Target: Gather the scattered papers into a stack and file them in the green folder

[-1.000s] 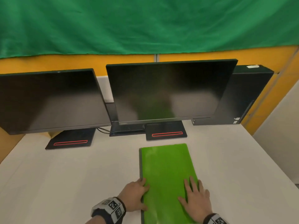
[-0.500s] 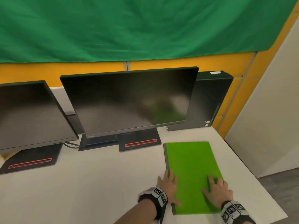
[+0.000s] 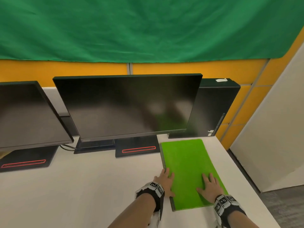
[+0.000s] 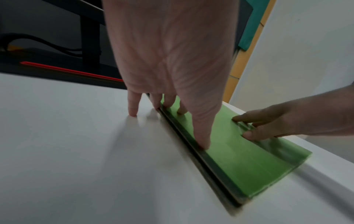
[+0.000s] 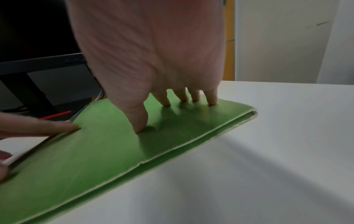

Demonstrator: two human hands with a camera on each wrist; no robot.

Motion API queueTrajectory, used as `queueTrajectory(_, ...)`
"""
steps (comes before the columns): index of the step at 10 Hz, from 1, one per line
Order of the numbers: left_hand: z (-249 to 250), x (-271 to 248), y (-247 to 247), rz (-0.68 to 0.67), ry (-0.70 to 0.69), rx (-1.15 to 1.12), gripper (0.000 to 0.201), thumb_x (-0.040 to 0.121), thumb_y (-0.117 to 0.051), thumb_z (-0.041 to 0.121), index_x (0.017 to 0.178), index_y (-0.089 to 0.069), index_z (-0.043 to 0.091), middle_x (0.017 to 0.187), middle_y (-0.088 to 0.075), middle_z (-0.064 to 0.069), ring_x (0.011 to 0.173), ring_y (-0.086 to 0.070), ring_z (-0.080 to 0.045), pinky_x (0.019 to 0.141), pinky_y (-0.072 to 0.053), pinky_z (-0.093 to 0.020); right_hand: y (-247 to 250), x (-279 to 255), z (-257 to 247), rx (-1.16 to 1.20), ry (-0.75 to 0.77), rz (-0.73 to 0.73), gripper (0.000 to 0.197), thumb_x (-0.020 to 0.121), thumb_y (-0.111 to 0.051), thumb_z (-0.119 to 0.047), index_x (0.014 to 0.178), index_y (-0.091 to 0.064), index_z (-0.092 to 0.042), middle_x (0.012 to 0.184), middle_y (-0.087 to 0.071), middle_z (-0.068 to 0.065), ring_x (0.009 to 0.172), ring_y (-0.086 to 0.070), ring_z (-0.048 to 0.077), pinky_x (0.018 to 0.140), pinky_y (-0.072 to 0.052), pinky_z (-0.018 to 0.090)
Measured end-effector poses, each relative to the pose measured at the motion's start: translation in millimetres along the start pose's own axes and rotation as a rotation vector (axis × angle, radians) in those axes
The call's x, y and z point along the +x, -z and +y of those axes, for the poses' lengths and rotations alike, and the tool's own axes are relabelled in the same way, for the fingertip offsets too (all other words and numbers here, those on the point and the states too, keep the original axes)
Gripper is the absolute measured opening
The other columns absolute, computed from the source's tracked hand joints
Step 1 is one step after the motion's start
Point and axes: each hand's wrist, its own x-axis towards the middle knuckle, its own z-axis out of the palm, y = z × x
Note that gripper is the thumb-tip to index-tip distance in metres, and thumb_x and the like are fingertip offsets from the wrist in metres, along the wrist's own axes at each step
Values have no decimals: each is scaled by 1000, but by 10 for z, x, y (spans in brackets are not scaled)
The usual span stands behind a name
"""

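Observation:
The green folder (image 3: 187, 165) lies closed and flat on the white desk (image 3: 82, 186), near its right edge. My left hand (image 3: 165, 181) rests with straight fingers across the folder's dark left spine, thumb and some fingers on the cover, one finger on the desk (image 4: 57, 151). My right hand (image 3: 209, 186) presses flat on the cover's near right part, all fingertips (image 5: 211, 102) down on the folder (image 5: 86, 159). In the left wrist view the folder (image 4: 249, 163) shows both hands on it. No loose papers are visible.
Two dark monitors (image 3: 128, 109) (image 3: 24, 116) stand behind on black bases with red stripes. A black computer case (image 3: 217, 109) stands at the back right, just beyond the folder. The desk's right edge (image 3: 243, 175) runs close beside the folder; a white partition stands beyond.
The folder and both hands on it have shifted to the right across the desk, toward its right edge and the computer case. The view has turned right too.

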Motion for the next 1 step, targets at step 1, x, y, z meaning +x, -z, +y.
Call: queueTrajectory(1,-98,-86,69,184,-65,-113,69,91,-53,34,151,-24,14,161,-13,-13,147,-18,-30,115,-25,-47,-44,-119,-141,-65,84,159,69,92,-44,-48,151,-16,-26,159,-11,12,146,-13,31,114,-23,46)
